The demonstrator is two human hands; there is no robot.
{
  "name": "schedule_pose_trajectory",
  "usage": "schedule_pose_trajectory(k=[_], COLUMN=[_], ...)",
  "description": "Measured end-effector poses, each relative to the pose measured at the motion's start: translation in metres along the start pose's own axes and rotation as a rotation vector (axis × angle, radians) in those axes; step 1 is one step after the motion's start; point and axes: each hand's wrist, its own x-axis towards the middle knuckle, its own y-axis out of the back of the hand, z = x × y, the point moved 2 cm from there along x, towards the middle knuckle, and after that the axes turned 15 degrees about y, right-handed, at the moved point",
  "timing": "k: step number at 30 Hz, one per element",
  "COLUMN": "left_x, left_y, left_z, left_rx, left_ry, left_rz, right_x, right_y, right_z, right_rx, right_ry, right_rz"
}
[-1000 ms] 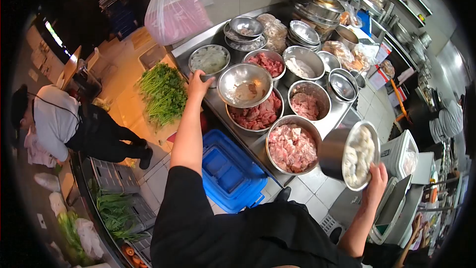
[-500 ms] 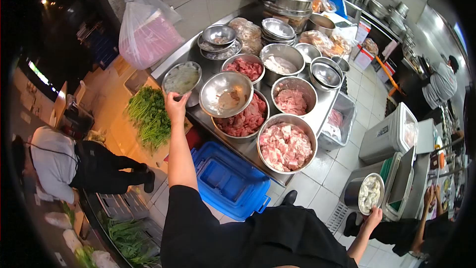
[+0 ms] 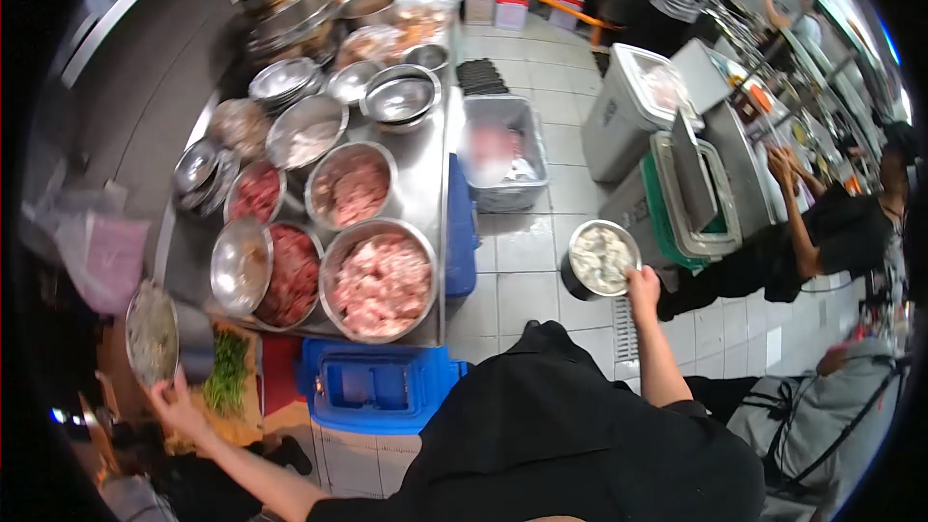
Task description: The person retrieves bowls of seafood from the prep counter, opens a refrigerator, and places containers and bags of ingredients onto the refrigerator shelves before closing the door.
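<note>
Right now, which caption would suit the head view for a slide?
Left hand gripping one pot, right hand another pot, beside a counter of raw meat.

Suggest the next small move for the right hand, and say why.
Probably draw the steel pot in toward the body, keeping it level. The right hand alone grips it at the rim, well out to the side. It holds pale pieces, with only tiled floor beneath it and the lidded bins close by.
</note>
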Motion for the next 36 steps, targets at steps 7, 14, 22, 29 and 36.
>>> schedule_pose_trajectory(k=[7,14,22,29,36], left_x=[-0.077,-0.174,-0.267,-0.294,-0.283], left_y=[0.005,-0.083,-0.236,-0.389,-0.569], left_z=[0.116,0.216,0.366,0.441,0.557], left_rx=[-0.082,-0.32,-0.394,-0.502,-0.657], left_ry=[-0.066,0.065,0.102,-0.017,0.018], left_rz=[-0.066,-0.143,-0.192,-0.313,-0.381], right_x=[0.046,0.159,0.349,0.503,0.646], right_y=[-0.005,0.038,0.058,0.021,0.004], right_z=[-0.005,-0.004,0.0,-0.007,0.053], right_rx=[0.006,0.044,0.183,0.345,0.299], right_ry=[-0.112,-0.081,0.038,0.082,0.068], right_rz=[-0.019,-0.074,-0.148,-0.133,-0.059])
